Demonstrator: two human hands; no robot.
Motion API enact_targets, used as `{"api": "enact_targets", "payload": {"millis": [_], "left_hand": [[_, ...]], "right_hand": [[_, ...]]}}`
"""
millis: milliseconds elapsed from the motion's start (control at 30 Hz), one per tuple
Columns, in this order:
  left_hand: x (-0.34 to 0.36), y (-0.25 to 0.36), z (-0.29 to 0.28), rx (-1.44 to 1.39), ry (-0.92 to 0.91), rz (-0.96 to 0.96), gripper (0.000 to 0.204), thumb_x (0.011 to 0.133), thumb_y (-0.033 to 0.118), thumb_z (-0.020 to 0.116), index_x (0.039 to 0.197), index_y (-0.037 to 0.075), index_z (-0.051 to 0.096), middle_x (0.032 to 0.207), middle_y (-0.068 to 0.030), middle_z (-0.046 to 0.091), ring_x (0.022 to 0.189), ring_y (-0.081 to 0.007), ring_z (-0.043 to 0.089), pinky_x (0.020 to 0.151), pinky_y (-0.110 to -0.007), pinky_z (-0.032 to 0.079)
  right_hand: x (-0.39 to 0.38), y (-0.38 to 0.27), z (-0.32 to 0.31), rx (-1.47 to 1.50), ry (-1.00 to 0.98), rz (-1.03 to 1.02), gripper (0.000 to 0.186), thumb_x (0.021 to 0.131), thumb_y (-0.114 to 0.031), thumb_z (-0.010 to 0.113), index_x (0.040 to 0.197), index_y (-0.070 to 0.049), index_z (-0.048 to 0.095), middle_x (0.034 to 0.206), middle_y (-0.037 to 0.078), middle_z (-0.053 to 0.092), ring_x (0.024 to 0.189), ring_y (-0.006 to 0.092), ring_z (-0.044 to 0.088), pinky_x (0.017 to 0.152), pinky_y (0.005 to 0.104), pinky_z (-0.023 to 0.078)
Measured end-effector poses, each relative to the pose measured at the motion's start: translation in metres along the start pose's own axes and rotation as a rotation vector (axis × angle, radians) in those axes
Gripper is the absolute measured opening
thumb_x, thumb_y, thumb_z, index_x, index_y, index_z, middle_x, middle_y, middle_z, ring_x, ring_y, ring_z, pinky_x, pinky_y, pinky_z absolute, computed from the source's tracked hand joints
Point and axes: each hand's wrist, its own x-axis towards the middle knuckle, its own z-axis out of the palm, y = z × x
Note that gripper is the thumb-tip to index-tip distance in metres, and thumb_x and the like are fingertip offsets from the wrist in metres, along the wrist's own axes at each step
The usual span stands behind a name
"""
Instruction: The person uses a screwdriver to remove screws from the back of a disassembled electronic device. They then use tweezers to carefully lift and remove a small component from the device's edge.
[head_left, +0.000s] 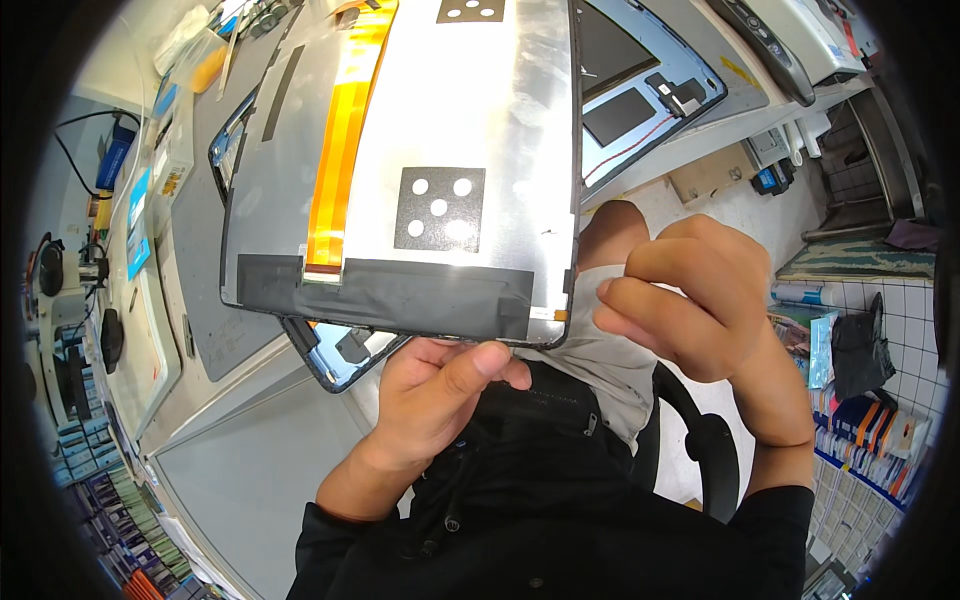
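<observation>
A tablet screen panel [450,120], metal back toward me, is raised over the bench. An orange flat ribbon cable [345,150] runs down it to a strip of black tape [430,295] along the lower edge. A black square with white dots [440,185] is on the bare metal. My left hand [435,390] grips the panel's lower edge, thumb in front. To the right of the panel, apart from its edge, my right hand [695,300] is closed with fingers curled together. Whether anything is pinched in it is hidden.
Behind the panel lies an opened tablet housing [640,110] with a thin red wire; its lower corner [345,350] shows below. A grey mat [215,330] covers the bench. A black handheld device [765,45] lies at the upper right, a chair armrest [710,450] at my right.
</observation>
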Motion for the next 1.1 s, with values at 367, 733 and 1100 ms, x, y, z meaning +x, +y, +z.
{"api": "enact_targets", "payload": {"millis": [367, 733, 1100], "left_hand": [[-0.003, -0.002, -0.007, 0.040, -0.032, 0.017, 0.050, 0.097, 0.021, 0.059, 0.134, -0.010, 0.047, 0.133, -0.0268, 0.054, 0.113, -0.0337, 0.060, 0.075, -0.033, 0.057], [-0.001, 0.001, -0.002, 0.012, -0.032, -0.006, 0.051, 0.096, 0.019, 0.059, 0.136, -0.009, 0.045, 0.139, -0.0310, 0.044, 0.112, -0.0305, 0.061, 0.079, -0.032, 0.056], [-0.003, 0.000, -0.006, -0.108, -0.087, 0.006, 0.029, 0.097, 0.011, 0.058, 0.120, -0.006, 0.060, 0.119, -0.0145, 0.064, 0.097, -0.0219, 0.063, 0.086, -0.035, 0.051]], "right_hand": [[0.023, 0.009, 0.004, -0.023, -0.017, 0.030, 0.038, 0.065, -0.003, 0.075, 0.102, -0.010, 0.076, 0.083, 0.001, 0.061, 0.066, 0.0142, 0.056, 0.053, 0.0257, 0.040], [0.005, 0.019, -0.004, 0.001, 0.054, 0.052, 0.026, 0.064, -0.011, 0.076, 0.089, -0.009, 0.074, 0.080, 0.001, 0.061, 0.061, 0.0133, 0.053, 0.046, 0.0234, 0.037], [0.008, 0.014, 0.008, 0.018, 0.059, 0.044, 0.032, 0.063, -0.009, 0.078, 0.096, -0.007, 0.075, 0.081, 0.002, 0.061, 0.062, 0.0148, 0.055, 0.051, 0.0265, 0.038]]}}
